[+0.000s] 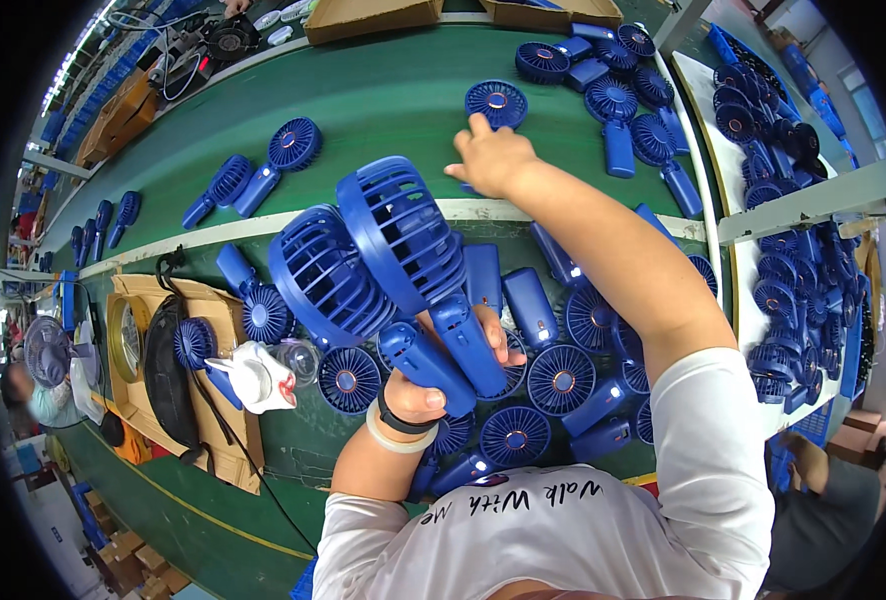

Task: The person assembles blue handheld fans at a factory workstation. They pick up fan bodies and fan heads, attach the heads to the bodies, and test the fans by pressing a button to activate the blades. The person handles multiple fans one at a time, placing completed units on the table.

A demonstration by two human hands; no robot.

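My left hand (pixel 415 398) is wrapped round the handles of two blue handheld fans. One handheld fan (pixel 471 345) has its round slotted head up close to the camera. The second handheld fan (pixel 425 368) lies alongside it on the left, its head partly covered by the first. My right arm is stretched across to the green conveyor belt. There my right hand (pixel 498 160), fingers spread, is at the lower edge of another blue fan (pixel 496 103); that fan's handle is hidden, and whether I touch it cannot be told.
Several blue fans (pixel 563 380) crowd the green bench in front of me. More fans (pixel 611 98) lie at the belt's far right, and others (pixel 296 145) further left. A cardboard tray (pixel 248 440) holds a black pouch (pixel 175 375). A white rack (pixel 733 215) full of fans stands right.
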